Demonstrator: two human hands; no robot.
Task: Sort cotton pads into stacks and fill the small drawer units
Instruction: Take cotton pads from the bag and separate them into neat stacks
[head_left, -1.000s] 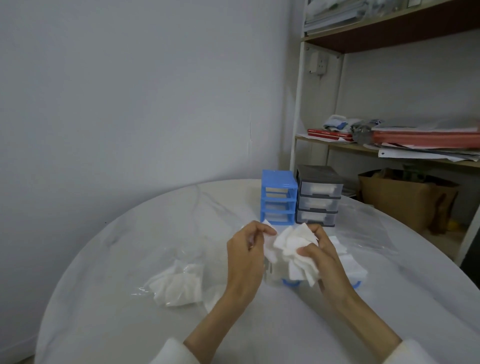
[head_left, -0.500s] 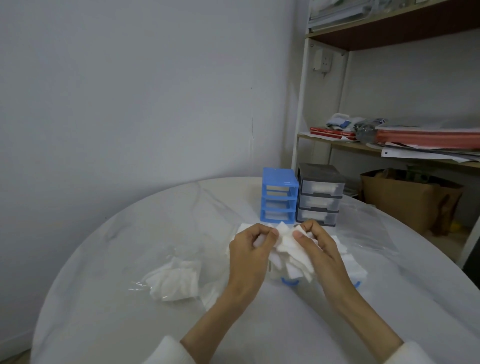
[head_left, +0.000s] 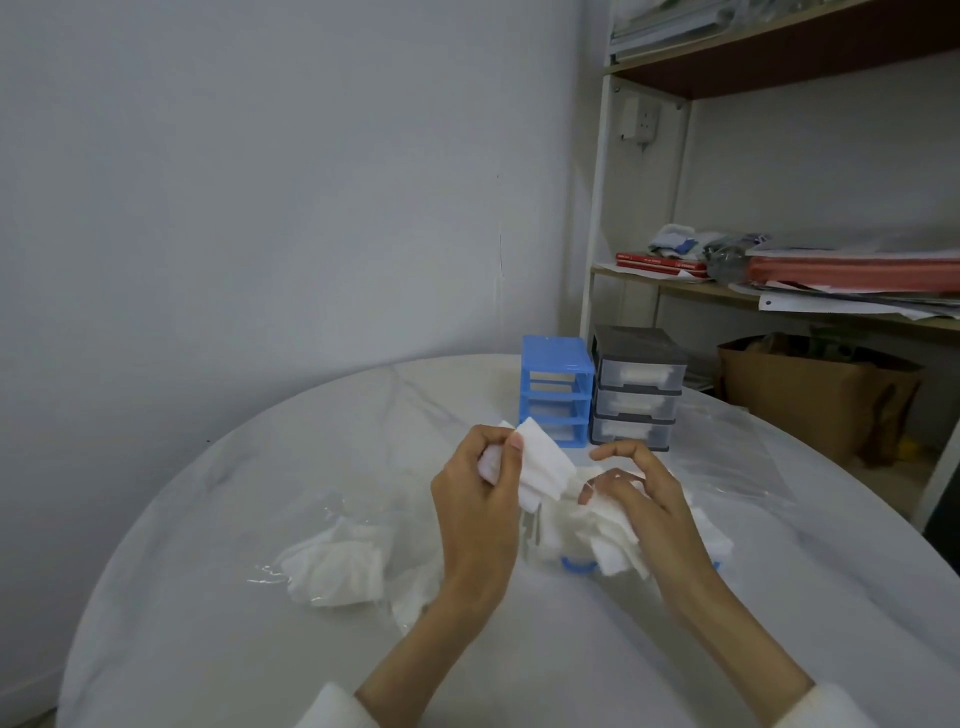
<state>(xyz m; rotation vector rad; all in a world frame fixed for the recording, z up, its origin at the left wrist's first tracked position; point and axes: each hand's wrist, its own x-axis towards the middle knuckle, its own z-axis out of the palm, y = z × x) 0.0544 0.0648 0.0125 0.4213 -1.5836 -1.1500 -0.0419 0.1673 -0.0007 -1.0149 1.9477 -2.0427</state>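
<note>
Head view: the left hand (head_left: 475, 512) is raised over the round white tabletop (head_left: 218, 649), its thumb and fingers (head_left: 514, 441) pinching a small stack of square cotton pads (head_left: 540, 467) that fans out to the right. The right hand (head_left: 644, 499) hovers just beside it with fingers curled loosely above a loose heap of pads (head_left: 597, 535); whether those fingers actually grip any pad cannot be told, since the hand covers most of the heap. A blue drawer (head_left: 577, 564) lies under the heap, only its rounded handle and a far corner showing.

Behind the hands stand 2 small drawer units, touching side by side: the blue drawer unit (head_left: 556, 389) on the left, its lower front partly hidden by the held pads, and the grey drawer unit (head_left: 636, 389) on the right with 3 clear drawers, each showing white pads inside. To the left on the tabletop lies a clear plastic bag (head_left: 332, 564) with more white pads in it (crumpled, well apart from the units). Another clear plastic sheet (head_left: 727, 462) lies flat to the right of the hands.

Past the tabletop on the right stands a shelf rack (head_left: 597, 208) carrying red books (head_left: 660, 264) and stacked papers (head_left: 852, 291); a brown paper bag (head_left: 810, 400) sits beneath it. White sleeves show at both wrists.
</note>
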